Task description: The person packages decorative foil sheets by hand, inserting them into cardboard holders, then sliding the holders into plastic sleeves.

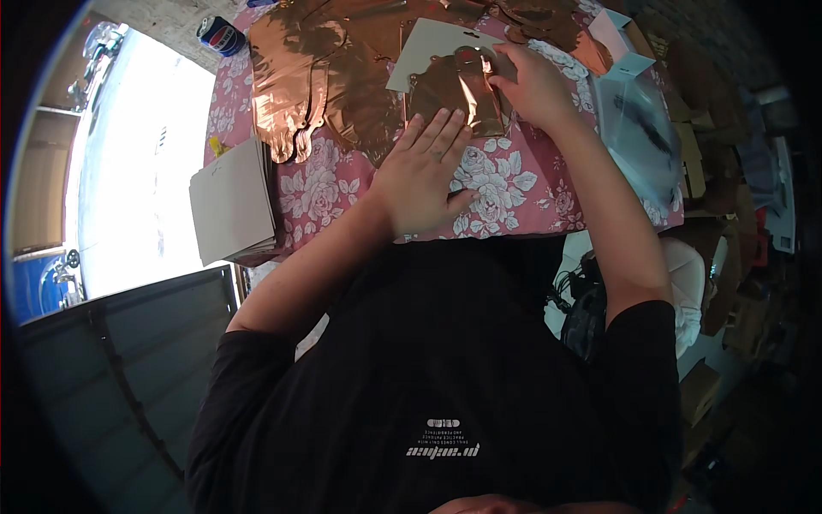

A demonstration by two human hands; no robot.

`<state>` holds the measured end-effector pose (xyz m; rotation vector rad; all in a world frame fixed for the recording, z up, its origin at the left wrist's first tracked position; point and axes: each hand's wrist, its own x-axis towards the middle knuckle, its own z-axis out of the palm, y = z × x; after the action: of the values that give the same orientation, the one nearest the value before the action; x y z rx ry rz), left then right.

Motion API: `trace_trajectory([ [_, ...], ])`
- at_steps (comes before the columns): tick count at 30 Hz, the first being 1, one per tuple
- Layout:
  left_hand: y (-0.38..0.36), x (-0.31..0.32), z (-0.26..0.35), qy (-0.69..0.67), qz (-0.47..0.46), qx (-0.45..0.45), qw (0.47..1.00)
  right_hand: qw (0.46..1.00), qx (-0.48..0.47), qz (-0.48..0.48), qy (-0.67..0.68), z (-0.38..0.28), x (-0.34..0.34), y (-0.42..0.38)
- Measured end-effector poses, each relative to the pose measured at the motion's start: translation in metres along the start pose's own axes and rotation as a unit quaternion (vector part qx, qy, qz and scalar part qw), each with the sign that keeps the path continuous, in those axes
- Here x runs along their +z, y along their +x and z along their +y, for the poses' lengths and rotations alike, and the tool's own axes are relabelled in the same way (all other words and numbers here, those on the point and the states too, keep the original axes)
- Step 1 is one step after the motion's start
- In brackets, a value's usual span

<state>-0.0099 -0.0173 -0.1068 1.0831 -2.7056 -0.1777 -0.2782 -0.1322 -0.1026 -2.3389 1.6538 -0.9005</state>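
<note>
Head camera, looking down over a person's dark shirt to a tabletop (514,206) covered by a pink floral cloth. The left hand (424,171) lies flat, fingers together and straight, palm down on the cloth, its fingertips touching the near edge of a folded copper foil balloon (458,94). The right hand (531,81) rests on the balloon's far right side, fingers bent and pressing on the foil; whether they pinch it cannot be told. The balloon lies partly over a white backing card (428,47) toward the far edge of the tabletop. More copper foil pieces (295,94) spread across the far left. A stack of white cards (231,201) overhangs the left edge, a soda can (221,36) stands at the far left corner, and clear plastic bags (638,137) lie at the right edge.

Doing this well likely means keeping the left palm flat to hold the foil steady while the right hand smooths gently, since thin foil creases and slides easily.
</note>
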Motion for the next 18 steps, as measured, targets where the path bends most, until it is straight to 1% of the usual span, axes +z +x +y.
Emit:
trace_trajectory([
  [3, 0.000, 0.001, 0.001, 0.003, 0.002, -0.002, 1.000, 0.999, 0.015, -0.025, -0.031, 0.000, -0.001, 0.013],
  [5, -0.001, 0.000, 0.002, 0.006, 0.003, -0.005, 1.000, 0.995, 0.034, -0.084, -0.049, -0.005, -0.008, 0.026],
  [9, -0.001, -0.004, 0.003, 0.000, -0.006, -0.014, 1.000, 0.995, 0.037, -0.082, -0.044, 0.019, 0.003, 0.036],
  [11, -0.002, -0.004, 0.003, -0.001, -0.011, -0.012, 1.000, 0.992, -0.038, -0.046, -0.110, 0.022, 0.001, 0.033],
  [12, -0.002, -0.004, 0.003, 0.000, -0.010, -0.012, 1.000, 0.992, -0.038, -0.046, -0.110, 0.024, 0.001, 0.032],
  [14, -0.001, -0.004, 0.003, 0.002, -0.010, -0.010, 1.000, 0.984, 0.050, -0.077, -0.153, 0.008, -0.014, 0.031],
  [15, -0.001, -0.004, 0.003, 0.003, -0.013, -0.012, 1.000, 0.984, 0.052, -0.076, -0.153, 0.007, -0.018, 0.035],
  [17, 0.000, -0.004, 0.003, 0.005, -0.016, -0.011, 1.000, 0.958, 0.135, -0.147, -0.206, 0.008, -0.023, 0.042],
  [18, 0.000, -0.003, 0.003, -0.002, -0.013, -0.014, 1.000, 0.958, 0.137, -0.145, -0.207, 0.008, -0.024, 0.041],
])
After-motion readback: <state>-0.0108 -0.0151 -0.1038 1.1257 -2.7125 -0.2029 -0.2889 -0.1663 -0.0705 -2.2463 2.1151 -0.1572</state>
